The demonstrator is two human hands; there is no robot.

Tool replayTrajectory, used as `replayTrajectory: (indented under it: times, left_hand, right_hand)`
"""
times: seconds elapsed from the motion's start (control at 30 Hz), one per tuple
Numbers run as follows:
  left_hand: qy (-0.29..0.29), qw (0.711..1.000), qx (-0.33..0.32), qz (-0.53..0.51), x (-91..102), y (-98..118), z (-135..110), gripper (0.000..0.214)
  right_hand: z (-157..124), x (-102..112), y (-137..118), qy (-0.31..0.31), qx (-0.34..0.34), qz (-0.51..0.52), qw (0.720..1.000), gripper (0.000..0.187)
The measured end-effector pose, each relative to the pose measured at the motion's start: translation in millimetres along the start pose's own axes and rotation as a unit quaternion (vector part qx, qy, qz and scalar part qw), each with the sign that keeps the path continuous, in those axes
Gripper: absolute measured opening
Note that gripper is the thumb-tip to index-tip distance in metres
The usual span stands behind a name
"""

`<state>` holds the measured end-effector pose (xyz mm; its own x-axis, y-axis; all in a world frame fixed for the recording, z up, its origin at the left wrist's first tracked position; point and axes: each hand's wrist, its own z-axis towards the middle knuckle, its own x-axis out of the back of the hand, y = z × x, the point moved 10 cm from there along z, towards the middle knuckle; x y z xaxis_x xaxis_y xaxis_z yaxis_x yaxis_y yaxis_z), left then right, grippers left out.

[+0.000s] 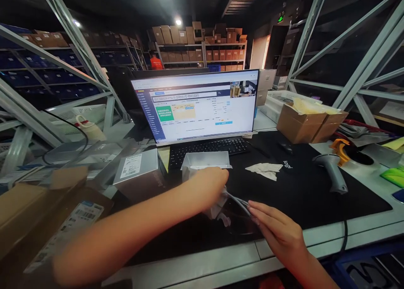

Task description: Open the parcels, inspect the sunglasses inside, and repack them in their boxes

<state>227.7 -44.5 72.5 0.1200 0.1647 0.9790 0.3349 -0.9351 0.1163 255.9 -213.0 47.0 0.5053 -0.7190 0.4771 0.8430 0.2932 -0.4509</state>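
Observation:
My left hand (211, 185) is closed over the near side of an open silver-grey box (206, 159), with its fingertips turned away from view. Beneath it hangs some crumpled clear plastic (216, 208). A thin grey cable (239, 201), doubled in places, runs from under that hand across to my right hand (280, 228), whose fingers pinch its other end. What the left fingers grip is hidden. Left of the open box stands another silver-grey box (142, 175) with a white label on its top.
A monitor (202, 112) and black keyboard (208, 149) stand behind. Crumpled paper (265, 170), a mouse (285, 147) and a barcode scanner (332, 173) lie on the black desk mat (303, 192). Cardboard boxes stand left (63, 217) and back right (303, 122). An orange tape dispenser (342, 154) sits right.

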Motion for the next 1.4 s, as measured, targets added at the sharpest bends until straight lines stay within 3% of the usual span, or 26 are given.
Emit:
replayTrajectory:
  times: [0.13, 0.27, 0.37, 0.43, 0.5, 0.53, 0.6, 0.67, 0.77, 0.9, 1.03, 1.2, 1.3, 1.4]
  left_hand:
    - [-0.038, 0.996, -0.062, -0.045, -2.9, 16.3, 8.5, 0.023]
    - [-0.074, 0.975, -0.174, -0.114, -3.9, 37.1, 7.5, 0.026]
    - [-0.012, 0.967, -0.203, -0.155, 8.8, 34.8, 3.5, 0.020]
    - [0.109, 0.966, -0.143, -0.185, 24.1, 14.2, -7.6, 0.012]
    - [0.251, 0.943, -0.050, -0.213, 31.5, -14.7, -36.5, 0.012]
    - [0.304, 0.926, -0.004, -0.223, 27.4, -27.5, -54.9, 0.015]
    - [0.353, 0.908, 0.058, -0.220, 6.7, -41.5, -86.7, 0.015]
    - [0.352, 0.907, 0.117, -0.198, -19.4, -48.2, -105.5, 0.007]
    - [0.258, 0.930, 0.214, -0.152, -56.2, -53.9, -105.3, 0.018]
    - [0.169, 0.930, 0.289, -0.151, -77.5, -60.9, -92.4, 0.034]
    - [0.205, 0.926, 0.255, -0.187, -82.7, -56.0, -85.2, 0.031]
    - [0.316, 0.902, 0.133, -0.263, -82.6, -40.0, -87.2, 0.038]
    - [0.342, 0.897, 0.071, -0.270, -80.1, -32.7, -93.3, 0.039]
    - [0.369, 0.890, 0.069, -0.261, -76.0, -38.3, -107.6, 0.040]
  right_hand:
    - [6.5, -4.2, -3.5, 0.009, 0.011, -0.007, 1.000, 0.048]
    - [10.2, -9.7, -0.1, 0.018, -0.004, -0.010, 1.000, 0.041]
    - [7.4, -7.9, 11.1, 0.035, -0.054, 0.010, 0.998, 0.030]
    - [-0.1, -7.3, 25.7, 0.046, -0.121, 0.039, 0.991, 0.021]
    - [-12.0, -10.4, 41.7, 0.055, -0.195, 0.081, 0.976, 0.014]
    - [-18.3, -13.5, 47.9, 0.058, -0.225, 0.103, 0.967, 0.013]
    - [-27.3, -21.4, 53.5, 0.058, -0.256, 0.135, 0.956, 0.013]
    - [-30.7, -29.8, 52.1, 0.047, -0.259, 0.146, 0.954, 0.012]
    - [-28.7, -39.1, 41.7, 0.031, -0.234, 0.139, 0.962, 0.013]
    - [-25.1, -42.6, 21.7, 0.037, -0.177, 0.086, 0.980, 0.014]
    - [-29.3, -44.4, 4.0, 0.054, -0.130, 0.032, 0.990, 0.011]
    - [-32.1, -40.8, -7.4, 0.114, -0.106, -0.039, 0.987, 0.015]
    - [-27.9, -36.0, -6.1, 0.151, -0.115, -0.075, 0.979, 0.015]
    - [-20.3, -33.8, -8.9, 0.158, -0.092, -0.089, 0.979, 0.017]
